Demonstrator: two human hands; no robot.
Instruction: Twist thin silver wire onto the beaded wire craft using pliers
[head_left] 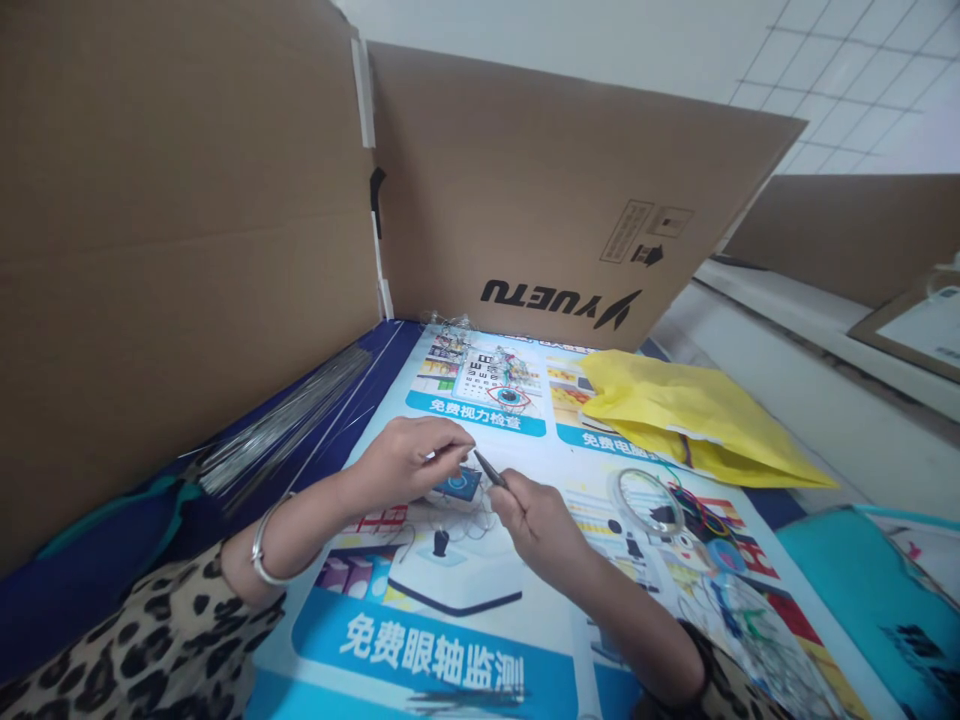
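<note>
My left hand [420, 458], a bangle at its wrist, is closed in a pinch of thumb and forefinger. What lies between these fingertips is too small to make out. My right hand [541, 525] is closed round slim dark pliers [491, 470]; their handles are hidden in the palm. The pointed tip meets or nearly meets the left fingertips, above the printed poster [559, 645]. Thin, curled wires [471, 530] show faintly below the hands.
Cardboard panels [525, 180] stand behind and at left. Straight metal wires [289, 425] lie left; more dark strips [465, 703] lie in front. To the right are a yellow bag [690, 405], a clear ring-shaped roll [651, 500], coloured wires [705, 515] and a teal pouch [862, 590].
</note>
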